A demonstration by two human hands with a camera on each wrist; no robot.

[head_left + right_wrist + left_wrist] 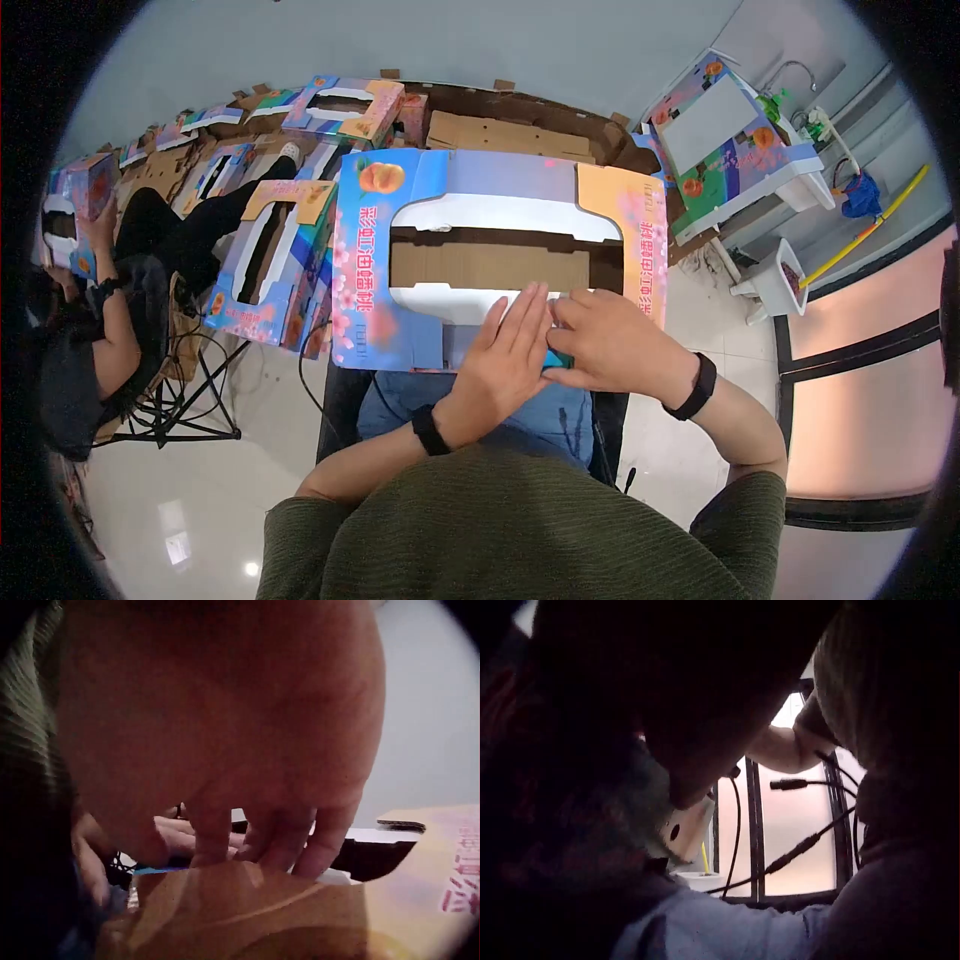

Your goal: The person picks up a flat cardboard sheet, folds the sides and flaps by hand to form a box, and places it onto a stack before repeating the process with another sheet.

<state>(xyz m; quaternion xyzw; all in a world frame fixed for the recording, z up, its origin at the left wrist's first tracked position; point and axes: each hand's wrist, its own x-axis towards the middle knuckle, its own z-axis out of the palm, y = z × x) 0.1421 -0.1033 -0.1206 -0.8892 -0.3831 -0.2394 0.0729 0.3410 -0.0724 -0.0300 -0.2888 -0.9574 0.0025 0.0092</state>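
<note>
A printed cardboard fruit box with peach pictures and a wide cut-out in its top sits right in front of me, over my lap. My left hand lies on the near edge of the box with its fingers straight, pointing away from me. Beside it, my right hand holds the same near edge with bent fingers, the thumb on the near side. In the right wrist view those fingers reach down over the edge. The left wrist view is mostly dark, and the left hand's underside is hidden there.
More printed boxes stand to the left, where another person's arm holds one. Brown cardboard lies behind my box. To the right are another printed box, a white bin and a yellow pole. Cables hang below.
</note>
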